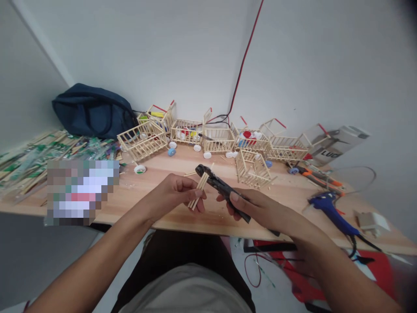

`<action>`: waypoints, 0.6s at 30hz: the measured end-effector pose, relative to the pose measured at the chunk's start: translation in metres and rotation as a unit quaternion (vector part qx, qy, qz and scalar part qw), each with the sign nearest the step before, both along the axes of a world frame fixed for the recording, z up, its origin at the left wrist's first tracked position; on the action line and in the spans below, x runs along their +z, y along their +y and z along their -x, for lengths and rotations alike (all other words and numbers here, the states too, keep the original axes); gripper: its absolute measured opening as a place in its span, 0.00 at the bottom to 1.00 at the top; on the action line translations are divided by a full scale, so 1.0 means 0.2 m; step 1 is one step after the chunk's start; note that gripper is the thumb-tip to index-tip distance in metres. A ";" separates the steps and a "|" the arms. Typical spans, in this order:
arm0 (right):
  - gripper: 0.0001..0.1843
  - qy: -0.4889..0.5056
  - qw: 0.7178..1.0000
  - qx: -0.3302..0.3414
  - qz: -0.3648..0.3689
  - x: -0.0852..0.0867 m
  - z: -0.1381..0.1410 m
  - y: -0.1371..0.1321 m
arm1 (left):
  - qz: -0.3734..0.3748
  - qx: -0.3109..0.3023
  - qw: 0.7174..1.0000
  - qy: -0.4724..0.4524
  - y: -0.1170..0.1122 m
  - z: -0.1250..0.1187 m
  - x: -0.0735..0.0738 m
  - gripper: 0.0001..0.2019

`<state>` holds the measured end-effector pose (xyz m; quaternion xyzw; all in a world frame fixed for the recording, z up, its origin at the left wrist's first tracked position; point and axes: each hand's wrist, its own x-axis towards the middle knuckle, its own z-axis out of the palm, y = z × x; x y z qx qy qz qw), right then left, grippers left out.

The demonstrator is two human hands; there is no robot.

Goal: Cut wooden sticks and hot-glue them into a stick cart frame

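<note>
Several sticks (201, 184) are clamped in the left grip (182, 192), pliers (223, 188) in the right grip (252, 203).

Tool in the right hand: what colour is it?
The tool is black, or nearly so, seen in the head view.

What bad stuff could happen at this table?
The left hand's grip holds thin wooden sticks near the head of the black pliers, so a finger might get pinched. If the right hand's grip squeezes hard, the sticks could snap and bits might fly. The blue glue gun lies near the edge of the table, by the right forearm; a bump might knock it off.
</note>
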<state>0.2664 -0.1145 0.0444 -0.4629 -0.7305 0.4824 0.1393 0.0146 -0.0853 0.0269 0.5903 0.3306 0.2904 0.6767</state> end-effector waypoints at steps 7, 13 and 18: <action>0.32 -0.002 1.000 -0.019 0.001 -0.01 -0.01 -0.01 | 0.021 -0.018 1.000 0.007 0.01 0.01 -0.01 0.15; 0.34 -0.023 0.998 -0.049 -0.026 0.00 0.02 -0.03 | 0.037 -0.016 0.999 0.005 0.01 0.00 -0.01 0.15; 0.35 -0.008 0.999 -0.049 -0.011 -0.01 0.01 -0.04 | 0.054 -0.024 0.998 0.003 0.00 0.00 -0.03 0.15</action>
